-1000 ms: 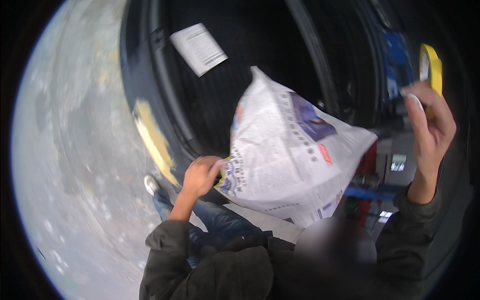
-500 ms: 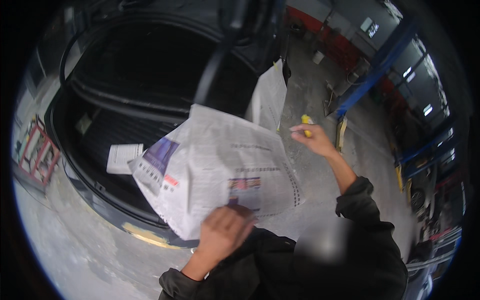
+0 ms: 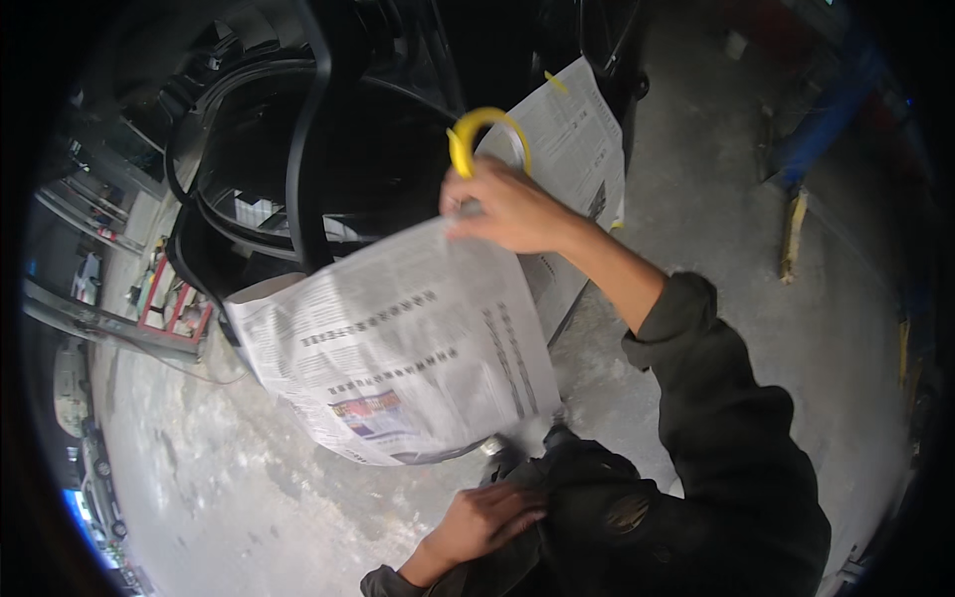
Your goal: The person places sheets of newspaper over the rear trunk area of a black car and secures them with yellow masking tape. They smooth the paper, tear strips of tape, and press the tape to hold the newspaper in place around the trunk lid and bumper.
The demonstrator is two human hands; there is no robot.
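- In the head view, the right hand [image 3: 509, 211] is raised near the middle, its thumb and fingers closed around the lower part of a yellow tape roll [image 3: 462, 149], whose ring stands up above the knuckles.
- The fingertips of that same hand are at the top edge of a loose newspaper sheet [image 3: 408, 338]; blur hides exactly how they pinch the paper.
- This sheet hangs in front of the body, slanting down to the left, its far left corner curled over and its lower edge bowed above the floor [image 3: 298, 507].
- The left hand [image 3: 485, 519] is low, against the front of the dark jacket [image 3: 686, 517], well apart from the sheet, fingers side by side and bent; whether they grip anything, I cannot tell.
- Behind the loose sheet is a black car [image 3: 383, 179], and a second newspaper sheet [image 3: 589, 134] covers part of its side, with a yellow tape strip [image 3: 557, 83] near the upper end.
- A red rack [image 3: 159, 294] stands on the left, beyond the car.
- On the right, a blue post [image 3: 826, 124] rises near a narrow yellowish block [image 3: 794, 239].
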